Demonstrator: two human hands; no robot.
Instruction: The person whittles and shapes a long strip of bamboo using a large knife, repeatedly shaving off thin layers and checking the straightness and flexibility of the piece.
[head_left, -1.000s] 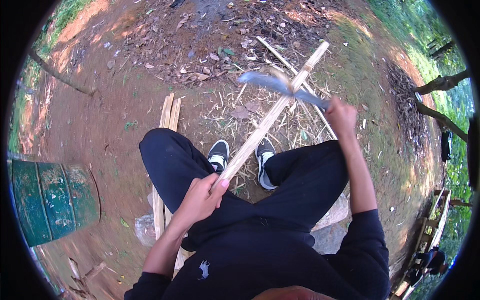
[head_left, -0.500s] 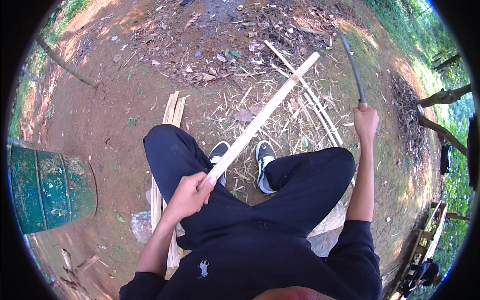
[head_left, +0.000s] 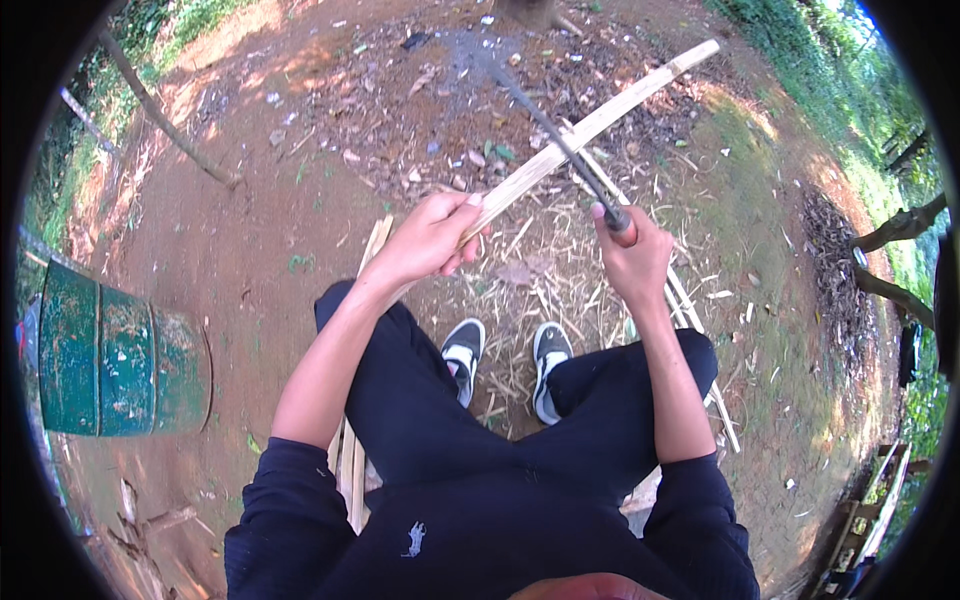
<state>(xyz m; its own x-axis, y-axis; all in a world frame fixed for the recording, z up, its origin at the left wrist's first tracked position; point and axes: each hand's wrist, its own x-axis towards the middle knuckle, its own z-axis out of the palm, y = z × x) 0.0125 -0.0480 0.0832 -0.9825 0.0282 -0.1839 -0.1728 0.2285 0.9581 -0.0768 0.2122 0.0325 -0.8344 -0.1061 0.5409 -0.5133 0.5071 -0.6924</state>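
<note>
My left hand (head_left: 432, 238) is closed around the near end of a long pale bamboo strip (head_left: 640, 92), which slants up and away to the right. In my right hand (head_left: 638, 255) is the handle of a machete, fingers wrapped round it. The machete's dark blade (head_left: 538, 115) points away to the left and crosses over the strip around its middle. Whether the edge touches the bamboo, I cannot tell. Thin split strips (head_left: 690, 305) lie on the ground beyond and beside my right knee.
More pale strips (head_left: 350, 470) lie beside my left leg. Shavings (head_left: 510, 310) litter the soil around my shoes (head_left: 463, 360). A green metal drum (head_left: 125, 355) stands at the left. Dry leaves cover the ground ahead, and branches (head_left: 900, 225) reach in at the right.
My left hand has lifted off my thigh and moved forward with the bamboo strip. My right hand has swung left, bringing the machete from out at the right to across the strip.
</note>
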